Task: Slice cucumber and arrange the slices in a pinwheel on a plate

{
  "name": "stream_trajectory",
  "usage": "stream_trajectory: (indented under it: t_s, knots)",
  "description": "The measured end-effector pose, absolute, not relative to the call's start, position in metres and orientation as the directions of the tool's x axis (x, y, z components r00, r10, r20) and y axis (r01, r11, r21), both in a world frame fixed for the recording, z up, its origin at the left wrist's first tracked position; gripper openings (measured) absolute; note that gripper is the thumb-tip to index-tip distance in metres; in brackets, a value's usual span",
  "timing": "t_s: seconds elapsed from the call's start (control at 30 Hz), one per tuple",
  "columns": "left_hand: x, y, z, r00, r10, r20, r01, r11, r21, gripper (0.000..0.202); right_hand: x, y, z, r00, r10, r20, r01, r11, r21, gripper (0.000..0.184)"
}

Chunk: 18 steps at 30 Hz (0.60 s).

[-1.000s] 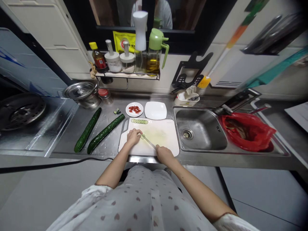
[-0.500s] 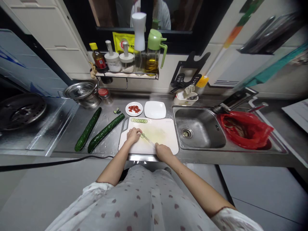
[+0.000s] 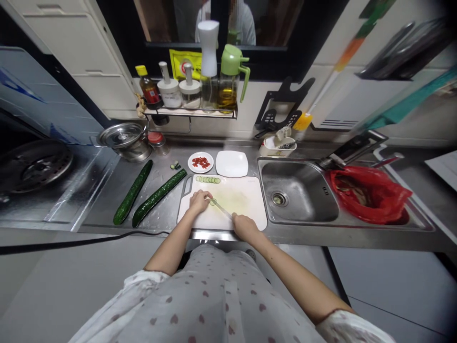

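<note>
My right hand point(image 3: 246, 227) is wrapped round the handle of a knife point(image 3: 224, 211), whose blade points up and left across the white cutting board point(image 3: 250, 209). At the blade's tip is a thin round cucumber slice point(image 3: 213, 202). My left hand point(image 3: 200, 201) is bent over the board's left part, its fingertips closed at the edge of that slice. Along the board's top edge lies a row of overlapping cucumber slices point(image 3: 208, 180). Left of the board, two long green cucumbers, an inner one point(image 3: 159, 197) and an outer one point(image 3: 133, 193), rest on the steel counter.
Behind the board stand a small plate of chopped red pieces point(image 3: 190, 166) and a bare white plate point(image 3: 232, 163). Cucumber ends point(image 3: 174, 165) lie nearby. To the right is a sink point(image 3: 303, 190) with a red bag point(image 3: 371, 200) beyond. A lidded pot point(image 3: 128, 143) stands back left.
The whole view has shifted slightly to the right. Both hands, the knife and the slice keep nearly the same places on the board.
</note>
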<state>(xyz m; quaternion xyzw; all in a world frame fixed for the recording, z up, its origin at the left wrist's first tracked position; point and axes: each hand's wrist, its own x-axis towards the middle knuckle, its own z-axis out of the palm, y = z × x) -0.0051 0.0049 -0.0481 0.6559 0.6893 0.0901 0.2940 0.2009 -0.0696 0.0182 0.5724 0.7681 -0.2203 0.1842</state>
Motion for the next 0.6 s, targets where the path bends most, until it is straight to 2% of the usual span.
stream_trajectory:
  t_s: [0.4, 0.6]
  knots:
    - [-0.007, 0.006, -0.048, 0.055, 0.955, -0.293, 0.851, 0.109, 0.514, 0.021, 0.209, -0.056, 0.028, -0.35, 0.774, -0.527, 0.927, 0.367, -0.076, 0.029]
    - [-0.006, 0.005, -0.049, 0.056, 0.958, -0.283, 0.85, 0.103, 0.516, 0.021, 0.211, -0.049, 0.029, -0.344, 0.773, -0.534, 0.925, 0.377, -0.049, 0.031]
